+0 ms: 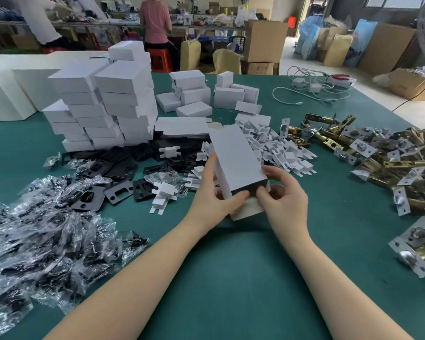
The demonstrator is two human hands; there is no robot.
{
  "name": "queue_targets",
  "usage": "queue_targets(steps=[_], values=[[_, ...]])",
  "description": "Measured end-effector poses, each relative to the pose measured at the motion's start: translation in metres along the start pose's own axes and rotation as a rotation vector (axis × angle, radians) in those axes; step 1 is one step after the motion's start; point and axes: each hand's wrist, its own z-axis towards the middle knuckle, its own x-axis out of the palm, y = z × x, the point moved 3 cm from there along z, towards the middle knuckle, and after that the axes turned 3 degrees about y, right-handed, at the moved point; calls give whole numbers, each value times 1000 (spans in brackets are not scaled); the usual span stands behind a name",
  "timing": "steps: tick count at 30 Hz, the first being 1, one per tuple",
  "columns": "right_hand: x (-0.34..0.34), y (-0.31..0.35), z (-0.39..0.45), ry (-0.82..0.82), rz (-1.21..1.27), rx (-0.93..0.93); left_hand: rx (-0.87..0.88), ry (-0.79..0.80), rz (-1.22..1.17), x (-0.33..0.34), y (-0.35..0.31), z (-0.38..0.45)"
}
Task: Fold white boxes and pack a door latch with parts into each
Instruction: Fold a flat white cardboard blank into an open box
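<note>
A white box (236, 155) is held tilted above the green table (231, 278), its near end open and dark inside. My left hand (212, 192) grips its left side. My right hand (284, 192) holds the near right corner, fingers curled at the open end, with the flap (248, 209) hanging below. Brass door latches (378, 163) lie heaped on the right. Black strike plates (118, 168) and clear bags of parts (47, 236) lie on the left. White card inserts (280, 148) are piled behind the box.
Stacks of closed white boxes (103, 106) stand at the back left, with flat box blanks (182, 128) beside them. White cables and chargers (312, 89) lie at the back right. A person in pink (155, 20) stands at a far bench among cardboard cartons (265, 42).
</note>
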Motion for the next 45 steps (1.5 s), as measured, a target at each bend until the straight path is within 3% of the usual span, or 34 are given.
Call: queue_targets(steps=[4, 7, 15, 20, 30, 33, 36, 42, 45], values=[[3, 4, -1, 47, -74, -96, -9, -127, 13, -4, 2, 0], [10, 5, -2, 147, 61, -64, -43, -170, 31, -7, 3, 1], [2, 0, 6, 303, 161, 25, -202, 8, -472, -7, 0, 4], [-6, -2, 9, 243, 137, 33, -302, 216, -649, -15, -5, 8], [-15, 0, 11, 119, 127, 39, -216, 253, -601, -15, -1, 4], [-13, -1, 7, 70, 103, 16, -146, 173, -435, -12, -4, -1], [-9, -1, 6, 77, 84, -18, -82, -28, -279, -14, -4, 1], [1, 9, -1, 161, -178, -399, -111, -226, -388, -18, -1, 4], [5, 3, -3, 287, -285, -420, -118, -232, -490, -19, -1, 5]])
